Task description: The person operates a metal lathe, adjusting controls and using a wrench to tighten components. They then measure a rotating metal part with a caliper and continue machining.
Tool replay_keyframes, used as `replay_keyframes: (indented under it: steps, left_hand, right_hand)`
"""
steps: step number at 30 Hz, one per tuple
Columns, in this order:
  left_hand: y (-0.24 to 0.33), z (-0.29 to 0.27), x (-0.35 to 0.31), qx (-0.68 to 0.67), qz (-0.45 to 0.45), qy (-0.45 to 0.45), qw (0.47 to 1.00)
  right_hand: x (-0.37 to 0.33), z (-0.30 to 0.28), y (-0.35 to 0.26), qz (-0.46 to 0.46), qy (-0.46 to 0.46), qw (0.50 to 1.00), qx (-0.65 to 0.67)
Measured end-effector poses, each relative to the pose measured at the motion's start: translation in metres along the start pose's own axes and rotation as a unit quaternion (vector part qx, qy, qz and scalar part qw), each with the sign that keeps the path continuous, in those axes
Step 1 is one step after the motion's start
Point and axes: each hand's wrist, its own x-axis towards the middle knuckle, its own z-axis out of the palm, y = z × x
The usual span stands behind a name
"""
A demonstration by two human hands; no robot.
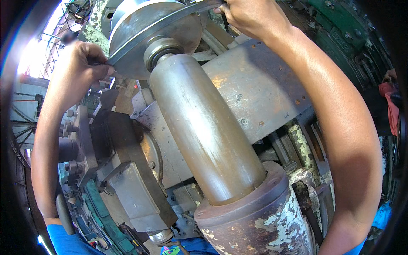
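A long flat steel bar [155, 29] lies across the front of a round metal disc [186, 32] mounted at the far end of the lathe. My left hand [83, 70] is closed, pinching the bar's left end between thumb and fingers near the disc's edge. At the top, my right hand [257, 19] grips the other end; its fingertips are partly cut off by the frame edge. Whether the bar is a rule or part of a caliper I cannot tell. A ringed centre [163, 50] bears against the disc's middle, on the end of a thick steel cylinder [204, 123].
The cylinder comes out of a worn tailstock [255, 216] with peeling paint. Between my arms, a bolted tool post [123, 165] stands at left, over a flat metal plate [263, 91]. Green machinery [344, 32] is at far right, with a red cloth [389, 102] by the right edge.
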Motion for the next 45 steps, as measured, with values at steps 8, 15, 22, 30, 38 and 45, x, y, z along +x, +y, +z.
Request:
replay_keyframes:
  steps: [8, 15, 22, 30, 38, 45]
  left_hand:
    - [-0.0018, 0.0019, -0.0002, -0.01, 0.008, 0.015, 1.0]
    - [-0.0018, 0.0026, -0.0001, -0.022, -0.007, 0.017, 1.0]
    - [-0.0014, 0.0007, 0.0006, -0.008, -0.002, 0.004, 1.0]
    - [-0.005, 0.0031, 0.0015, -0.036, -0.002, 0.016, 0.999]
    - [-0.0041, -0.0009, 0.0019, -0.003, 0.003, -0.001, 1.0]
    - [-0.0039, 0.0042, 0.0004, -0.012, -0.002, 0.032, 0.999]
  right_hand:
    - [-0.0007, 0.0003, -0.0008, 0.012, -0.003, 1.0, -0.005]
    - [-0.0006, 0.0033, 0.0005, 0.005, 0.008, 1.0, -0.005]
    - [0.0005, -0.0001, -0.0006, 0.013, -0.018, 1.0, -0.014]
    - [0.0011, 0.0002, 0.0006, -0.002, -0.009, 1.0, -0.013]
    - [-0.0007, -0.0004, 0.0009, 0.002, -0.018, 1.0, -0.011]
    - [0.0005, 0.0002, 0.0006, 0.005, -0.018, 1.0, -0.01]
